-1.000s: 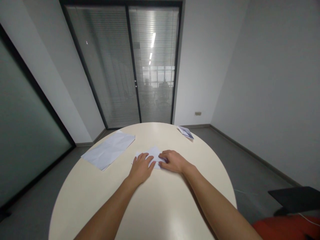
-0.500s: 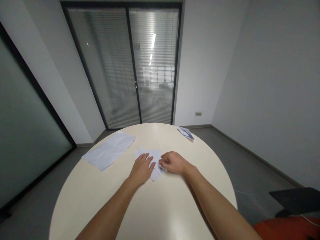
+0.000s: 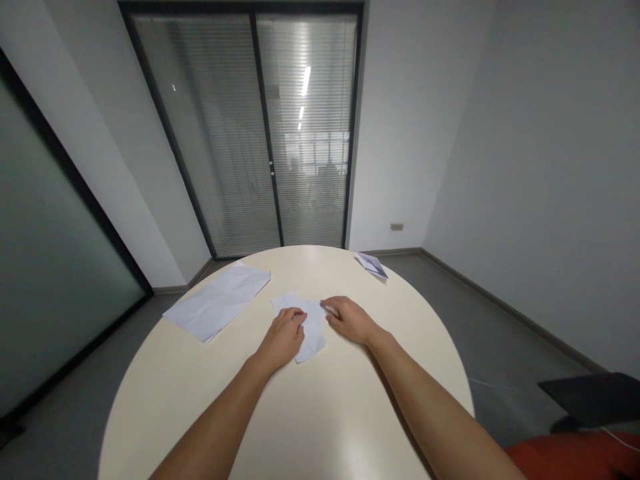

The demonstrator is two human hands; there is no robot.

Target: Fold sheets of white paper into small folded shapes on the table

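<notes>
A small folded sheet of white paper lies on the round cream table, between my hands. My left hand rests on its left part, fingers laid over the paper and covering some of it. At the paper's upper right edge is my right hand, the index fingertip touching that edge. Its thumb stands apart from the index finger, and nothing shows between them.
Larger white sheets lie at the table's left edge. A folded paper piece sits at the far right rim. Beyond the table are glass doors with blinds. A black flat object and something red are at lower right.
The paper has turned slightly and its lower right corner now looks folded differently. My right hand has shifted up and uncurled its fingers; my left fingers have drawn closer together.
</notes>
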